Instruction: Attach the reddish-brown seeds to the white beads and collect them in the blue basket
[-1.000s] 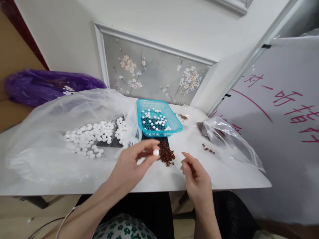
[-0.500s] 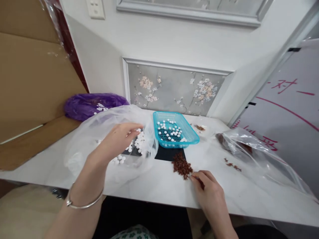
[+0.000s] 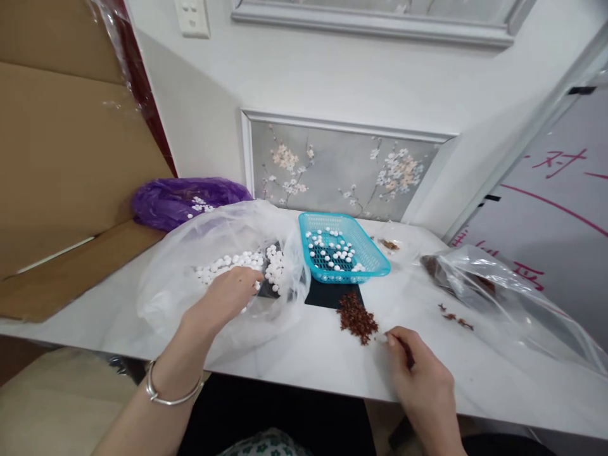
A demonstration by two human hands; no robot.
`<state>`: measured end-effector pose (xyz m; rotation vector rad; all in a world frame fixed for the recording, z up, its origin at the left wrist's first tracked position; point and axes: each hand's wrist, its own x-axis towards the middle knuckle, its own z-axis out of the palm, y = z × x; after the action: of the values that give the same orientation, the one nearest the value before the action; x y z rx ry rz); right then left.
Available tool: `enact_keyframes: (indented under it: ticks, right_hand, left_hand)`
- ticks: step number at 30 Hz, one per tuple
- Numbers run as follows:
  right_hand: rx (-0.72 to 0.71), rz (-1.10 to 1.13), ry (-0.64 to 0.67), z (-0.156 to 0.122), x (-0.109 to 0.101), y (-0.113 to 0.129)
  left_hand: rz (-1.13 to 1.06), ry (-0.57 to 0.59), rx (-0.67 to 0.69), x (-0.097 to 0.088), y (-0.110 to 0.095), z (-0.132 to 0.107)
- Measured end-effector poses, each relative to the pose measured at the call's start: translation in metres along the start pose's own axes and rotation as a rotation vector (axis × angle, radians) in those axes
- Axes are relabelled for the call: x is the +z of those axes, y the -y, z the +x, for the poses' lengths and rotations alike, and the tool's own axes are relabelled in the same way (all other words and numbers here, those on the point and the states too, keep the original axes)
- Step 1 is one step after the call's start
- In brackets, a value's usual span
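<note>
My left hand (image 3: 232, 291), with a silver bangle at the wrist, reaches into a clear plastic bag (image 3: 164, 278) lying open on the table. Its fingers are curled down among small white balls (image 3: 274, 269); what they grip is hidden, though a ball shows by the fingertips. Close to the table's front, my right hand (image 3: 422, 373) is pinched. Something tiny and pale shows at its fingertips, too small to name. Just left of that hand lies a heap of small reddish-brown pieces (image 3: 357, 318), dried and spiky-looking.
A blue plastic basket (image 3: 382, 265) holding several white balls stands partly on a black patch (image 3: 327, 296). At the right lie loose brown bits (image 3: 456, 318) and a clear bag (image 3: 503, 285). A purple bag (image 3: 161, 202) and cardboard (image 3: 71, 190) are at the left.
My left hand has dropped lower into the bag, its fingers now bent down among the balls. My right hand has drawn slightly away from the brown heap, still pinched. The view has shifted slightly.
</note>
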<state>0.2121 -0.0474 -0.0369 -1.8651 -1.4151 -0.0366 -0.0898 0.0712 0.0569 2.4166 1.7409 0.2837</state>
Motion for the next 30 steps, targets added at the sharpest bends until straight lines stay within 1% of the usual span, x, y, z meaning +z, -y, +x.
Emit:
enact_keyframes:
  ticks: [4,8,12,14,16,17,18,20,22,24,26,28,30]
  right_hand:
    - [0.016,0.018,0.01,-0.001,0.001,-0.001]
    - [-0.023,0.07,-0.044,-0.002,0.003,-0.001]
    - [-0.09,0.12,-0.044,-0.002,0.001,0.002]
    - [-0.078,0.153,-0.04,-0.002,0.0,0.003]
    - [-0.021,0.197,-0.047,-0.003,0.0,0.003]
    - [0.02,0.229,-0.046,-0.003,0.0,0.003]
    - [0.061,0.268,-0.04,-0.004,0.0,0.003]
    - [0.125,0.361,-0.018,-0.004,0.0,0.005]
    - [0.146,0.465,0.005,-0.004,-0.001,0.009]
    - [0.156,0.569,0.031,-0.004,-0.003,0.015]
    - [0.179,0.67,0.075,-0.004,-0.007,0.022]
    - [0.204,0.759,0.113,-0.005,-0.011,0.029]
    - [0.214,0.835,0.14,-0.007,-0.013,0.035]
  left_hand:
    - [0.019,0.017,0.023,0.01,0.001,0.002]
    - [0.017,0.023,0.067,0.015,0.003,0.002]
    - [-0.014,0.025,0.127,0.008,-0.002,0.0]
    - [-0.099,-0.014,0.159,0.001,-0.011,-0.004]
    - [-0.314,-0.056,0.173,-0.006,-0.024,-0.01]
    - [-0.468,-0.057,0.17,-0.008,-0.032,-0.015]
    - [-0.637,-0.031,0.167,-0.009,-0.041,-0.02]
    - [-0.962,0.093,0.164,-0.005,-0.061,-0.031]
    - [-1.238,0.262,0.153,0.006,-0.08,-0.04]
    - [-1.496,0.399,0.068,0.021,-0.095,-0.044]
    - [-1.725,0.485,-0.08,0.037,-0.103,-0.045]
    - [-1.877,0.528,-0.217,0.051,-0.106,-0.042]
    - [-1.951,0.546,-0.306,0.061,-0.105,-0.039]
